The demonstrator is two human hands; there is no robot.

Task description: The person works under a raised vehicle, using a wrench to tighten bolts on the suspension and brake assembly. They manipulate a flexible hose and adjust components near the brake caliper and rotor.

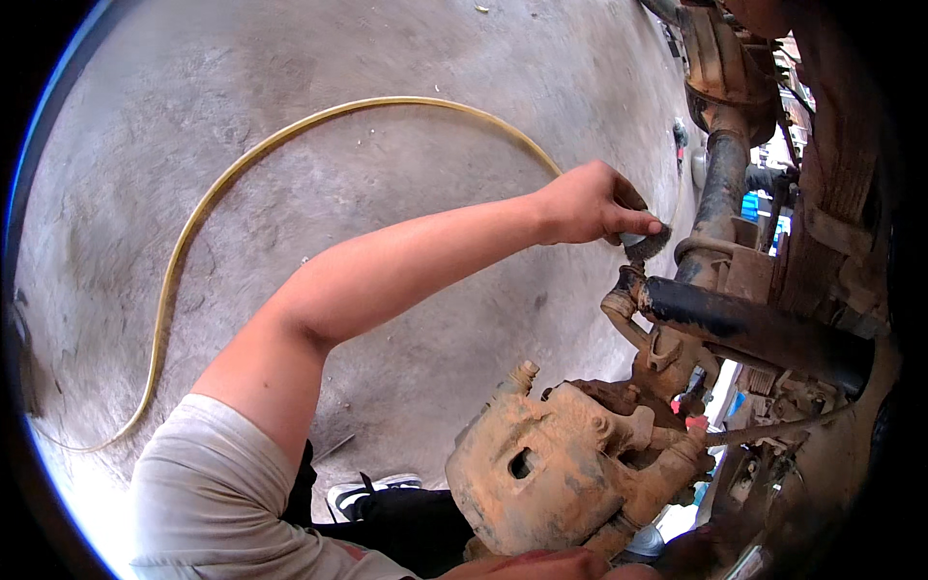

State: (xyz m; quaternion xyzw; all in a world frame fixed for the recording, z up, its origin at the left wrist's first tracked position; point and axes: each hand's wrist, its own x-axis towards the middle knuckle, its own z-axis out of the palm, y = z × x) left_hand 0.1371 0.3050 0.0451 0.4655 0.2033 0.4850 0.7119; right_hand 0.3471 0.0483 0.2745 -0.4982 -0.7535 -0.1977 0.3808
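Observation:
My left hand is closed, thumb and fingers pinching a small round wire cup brush. The brush's dark bristles are just above the rusty bolt end of a black shock absorber; I cannot tell whether they touch. Nearer to me is a dirt-covered brake caliper, caked in tan mud. At the lower edge, below the caliper, part of my right hand shows; its fingers are mostly cut off, so its grip is hidden.
A rusty axle tube and a leaf spring run along the right side. A brake hose stretches right from the caliper. On the concrete floor lies a curved yellow hose. A black-and-white shoe shows below my arm.

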